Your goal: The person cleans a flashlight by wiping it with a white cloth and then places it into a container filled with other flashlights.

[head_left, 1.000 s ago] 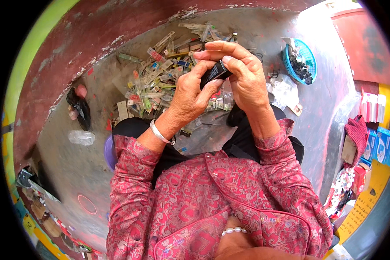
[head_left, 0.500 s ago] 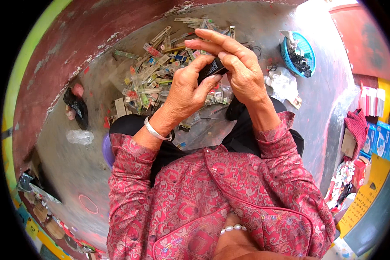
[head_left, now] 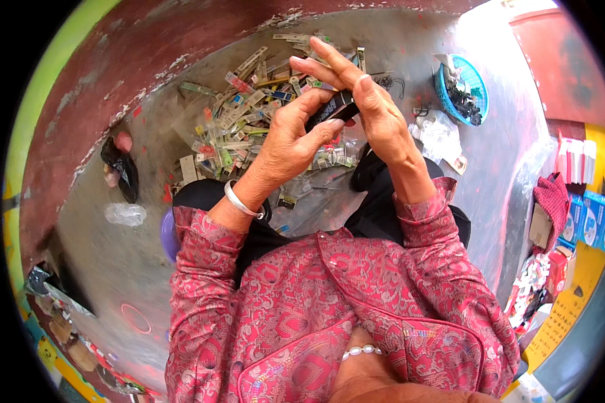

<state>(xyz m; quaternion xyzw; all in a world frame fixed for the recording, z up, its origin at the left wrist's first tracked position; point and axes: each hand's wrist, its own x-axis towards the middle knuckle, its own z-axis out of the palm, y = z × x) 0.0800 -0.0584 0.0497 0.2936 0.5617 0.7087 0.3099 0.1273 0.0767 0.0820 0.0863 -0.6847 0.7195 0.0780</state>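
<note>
A small black box [head_left: 331, 111] with pale print is gripped between the thumb and fingers of my left hand [head_left: 294, 129], out in front of my body. My right hand [head_left: 378, 111] sits at the box's right end with its fingers stretched out up and to the left; part of that end is hidden by it. Whether the right hand presses on the box I cannot tell. Beneath both hands, a spread pile of flat plastic packets and strips [head_left: 238, 111] in mixed colours lies on the floor.
To the right stands a blue plastic basket [head_left: 482, 87] with dark pieces inside, a white plastic bag [head_left: 439, 134] near it. At left lie a black bag [head_left: 122, 173] and a clear bag [head_left: 124, 214]. A purple rim [head_left: 169, 235] shows beside my left knee. Blue boxes [head_left: 595, 218] sit far right.
My right hand has shifted slightly, its fingers lifting and spreading more, and more of the box's right end shows. My left hand keeps hold of the box.
</note>
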